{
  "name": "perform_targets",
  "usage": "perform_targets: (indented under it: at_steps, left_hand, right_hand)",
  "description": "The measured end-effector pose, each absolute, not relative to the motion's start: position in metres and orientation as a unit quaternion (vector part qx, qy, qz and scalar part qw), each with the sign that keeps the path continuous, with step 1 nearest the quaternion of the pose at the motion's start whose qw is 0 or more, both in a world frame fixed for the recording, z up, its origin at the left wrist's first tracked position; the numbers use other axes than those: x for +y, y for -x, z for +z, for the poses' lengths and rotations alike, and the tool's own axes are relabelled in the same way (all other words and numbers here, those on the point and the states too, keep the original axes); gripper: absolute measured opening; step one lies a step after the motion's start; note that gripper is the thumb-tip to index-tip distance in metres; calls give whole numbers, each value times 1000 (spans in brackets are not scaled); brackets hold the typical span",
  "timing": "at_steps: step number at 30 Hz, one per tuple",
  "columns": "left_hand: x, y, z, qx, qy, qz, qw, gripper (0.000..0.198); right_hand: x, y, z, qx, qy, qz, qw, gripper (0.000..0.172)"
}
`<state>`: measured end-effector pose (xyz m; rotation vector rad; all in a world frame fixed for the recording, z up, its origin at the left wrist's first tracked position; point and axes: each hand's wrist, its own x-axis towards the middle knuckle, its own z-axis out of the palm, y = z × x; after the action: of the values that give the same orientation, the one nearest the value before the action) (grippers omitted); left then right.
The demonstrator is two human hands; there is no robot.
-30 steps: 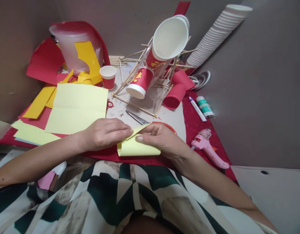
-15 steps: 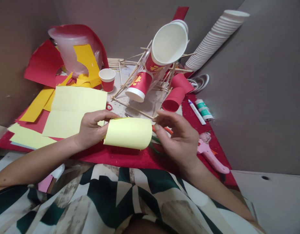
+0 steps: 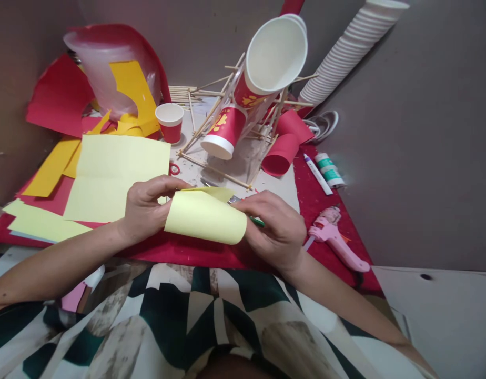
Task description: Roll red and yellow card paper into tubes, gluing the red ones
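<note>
A pale yellow sheet of paper is curled into a tube between my hands, its upper edge lifted a little from the roll. My left hand is closed on the tube's left end, with some fingers hidden behind the paper. Around the right end my right hand is closed, thumb and fingers pinching the edge. A bit of green handle shows beside the right fingers; the rest of that item is hidden. A flat pale yellow sheet lies left of the tube.
A stick frame holding red and white paper cups stands behind my hands. Rolled red paper, a marker, a green-and-white roll and a pink glue gun lie right. Yellow and red scraps lie left.
My right hand has moved left and closed on the tube's right end. The tube's upper edge has opened slightly and its right end is squeezed narrower. The view has shifted a little.
</note>
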<state>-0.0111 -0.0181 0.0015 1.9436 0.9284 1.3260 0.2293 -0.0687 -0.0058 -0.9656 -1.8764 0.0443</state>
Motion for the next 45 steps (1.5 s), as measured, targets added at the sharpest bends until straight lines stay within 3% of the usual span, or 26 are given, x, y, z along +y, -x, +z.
perform_targets:
  at_steps: [6, 12, 13, 16, 18, 27, 30, 34, 45]
  left_hand:
    - [-19, 12, -3, 347, -736, 506, 286, 14]
    - [-20, 6, 6, 415, -683, 469, 376, 11]
    - [-19, 4, 8, 421, -666, 466, 401, 15]
    - [-17, -1, 14, 423, -632, 464, 454, 26]
    - [-17, -3, 15, 419, -624, 466, 467, 27]
    - [-18, -1, 15, 408, -626, 449, 490, 26]
    - [-15, -2, 18, 410, -595, 439, 534, 31]
    - [-11, -4, 19, 404, -552, 428, 591, 33]
    - [-11, -18, 41, 342, -594, 418, 596, 10]
  right_hand:
    - [-68, -226, -3, -719, 455, 133, 507, 13]
    - [-64, -227, -3, -676, 511, 214, 486, 7]
    - [-62, -227, -4, -665, 520, 231, 484, 10]
    - [-58, -226, -4, -637, 532, 295, 474, 42]
    - [-57, -226, -4, -627, 526, 341, 462, 48]
    - [-63, -225, 1, -564, 526, 404, 492, 8]
    - [-60, -225, 0, -542, 511, 456, 487, 11]
    - [-55, -227, -6, -514, 467, 552, 462, 27]
    - [-57, -234, -16, -413, 440, 629, 490, 18]
